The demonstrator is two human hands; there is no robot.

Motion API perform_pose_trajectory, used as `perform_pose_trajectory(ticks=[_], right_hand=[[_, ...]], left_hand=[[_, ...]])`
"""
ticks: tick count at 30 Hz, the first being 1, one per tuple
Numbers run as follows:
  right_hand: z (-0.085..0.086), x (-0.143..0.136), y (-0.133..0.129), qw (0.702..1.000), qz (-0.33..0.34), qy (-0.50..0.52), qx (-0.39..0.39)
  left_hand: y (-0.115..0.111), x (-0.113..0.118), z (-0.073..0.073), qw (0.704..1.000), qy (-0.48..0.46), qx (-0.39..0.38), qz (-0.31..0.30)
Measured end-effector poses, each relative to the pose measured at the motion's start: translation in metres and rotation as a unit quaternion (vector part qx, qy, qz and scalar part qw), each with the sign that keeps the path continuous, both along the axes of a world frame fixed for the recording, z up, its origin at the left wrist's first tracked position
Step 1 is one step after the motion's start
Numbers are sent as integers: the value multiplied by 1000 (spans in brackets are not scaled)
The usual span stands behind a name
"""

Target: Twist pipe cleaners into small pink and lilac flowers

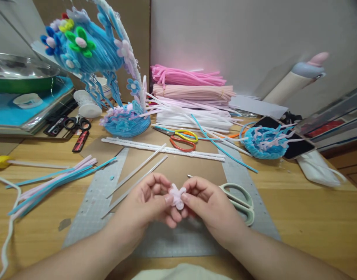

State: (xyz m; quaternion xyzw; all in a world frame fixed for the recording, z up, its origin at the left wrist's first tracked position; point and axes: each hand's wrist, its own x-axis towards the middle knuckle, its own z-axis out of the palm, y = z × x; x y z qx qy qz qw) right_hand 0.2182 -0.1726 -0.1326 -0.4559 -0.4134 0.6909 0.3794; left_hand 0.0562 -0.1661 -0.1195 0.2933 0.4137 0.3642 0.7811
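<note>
Listing what lies before us, starting with the piece in hand: one small pale-pink fuzzy piece (177, 196), looped into several petal-like lobes, held up over the middle of the work surface.

Item, our left hand (153, 200): thumb and fingertips closed on the left edge of the piece, the other fingers loosely curled beneath and behind it.

Item, our right hand (207, 198): thumb and forefinger pinching the right edge, the remaining fingers bent; we cannot tell exactly how they sit behind.

Beneath our hands: a brown cardboard sheet (172, 165) on a grey cutting mat (89, 210), itself on a wooden table (307, 217). Scissors with pale-green handles (251, 206) lie partly hidden by our right hand.

Beyond our left hand we count two translucent sticks (136, 170), lying aslant, and a pair of long white fuzzy stems (155, 147). Just behind these sit scissors with red and yellow handles (182, 146).

Farther off, we note stacked bundles of bright-pink stems (187, 76) and white stems (193, 120); at left, loose blue and pale-pink strips (56, 186); at right, a round blue ornament (266, 144) with pale tendrils
</note>
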Motion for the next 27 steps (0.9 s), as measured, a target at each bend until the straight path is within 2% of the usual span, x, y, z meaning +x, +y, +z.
perform_pose_trajectory(ticks=[4,8,10,14,17,20,24,27], right_hand=[[-5,0,2,998,-8,39,-42],[-5,-1,2,996,-10,72,-52],[-4,-3,1,996,-13,64,-55],[0,-6,0,998,-31,23,-45],[2,-6,1,999,-7,19,-41],[3,-5,1,999,28,-11,-20],[1,-5,-2,996,19,-73,39],[-4,-5,-5,989,18,-111,98]], left_hand=[[1,1,-1,999,28,-6,-39],[2,2,-5,998,65,13,-16],[2,3,-6,996,80,21,-31],[1,3,-6,986,138,88,-38],[1,2,-6,980,146,133,-27],[1,1,-6,978,153,138,-45],[0,0,-7,959,220,169,-52],[-1,0,-7,954,248,158,-53]])
